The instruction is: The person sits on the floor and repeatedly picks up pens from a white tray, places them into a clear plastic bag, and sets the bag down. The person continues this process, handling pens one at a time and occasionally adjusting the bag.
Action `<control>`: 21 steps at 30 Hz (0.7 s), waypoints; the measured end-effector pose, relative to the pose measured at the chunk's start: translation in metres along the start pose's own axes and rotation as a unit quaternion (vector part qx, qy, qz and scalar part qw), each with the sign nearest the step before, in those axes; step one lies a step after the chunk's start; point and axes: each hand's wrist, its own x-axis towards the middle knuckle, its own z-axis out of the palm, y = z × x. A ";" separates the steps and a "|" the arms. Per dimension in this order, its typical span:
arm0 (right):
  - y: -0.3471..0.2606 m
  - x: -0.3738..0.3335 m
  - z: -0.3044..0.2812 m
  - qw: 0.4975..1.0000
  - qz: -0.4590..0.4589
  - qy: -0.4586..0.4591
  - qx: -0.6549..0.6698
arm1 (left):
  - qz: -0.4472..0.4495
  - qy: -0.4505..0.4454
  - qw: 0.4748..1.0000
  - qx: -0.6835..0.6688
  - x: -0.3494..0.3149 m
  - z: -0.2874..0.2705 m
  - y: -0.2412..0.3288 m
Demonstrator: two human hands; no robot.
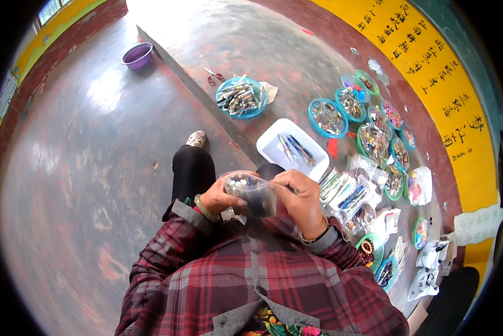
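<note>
In front of my lap, a clear plastic bag (257, 203) is held up with its mouth spread. Many small round-ended pieces show inside it, dark ones and white ones; their exact kind I cannot make out. My left hand (223, 197) wraps round the bag's left side, thumb toward me. On the right, my right hand (299, 199) pinches the bag's edge near its opening. Just beyond my hands is a white plastic tub (269, 132) with several pens (297, 150) lying in it.
A blue basket (243, 115) full of pens stands farther off, with red-handled scissors (213, 76) behind it. To its left is a purple basin (137, 56). Bowls of small parts (328, 117) and bagged pens (349, 199) crowd the floor at right.
</note>
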 end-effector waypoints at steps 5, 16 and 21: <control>-0.006 0.006 0.002 1.000 -0.007 0.002 0.024 | 0.004 -0.059 0.993 -0.101 0.005 0.003 -0.010; -0.003 -0.006 0.002 0.997 0.020 0.028 0.067 | -0.051 -0.068 0.995 -0.052 -0.002 0.003 0.000; -0.008 -0.007 0.001 0.997 -0.069 -0.008 0.035 | -0.067 -0.067 0.995 -0.040 -0.011 0.001 0.001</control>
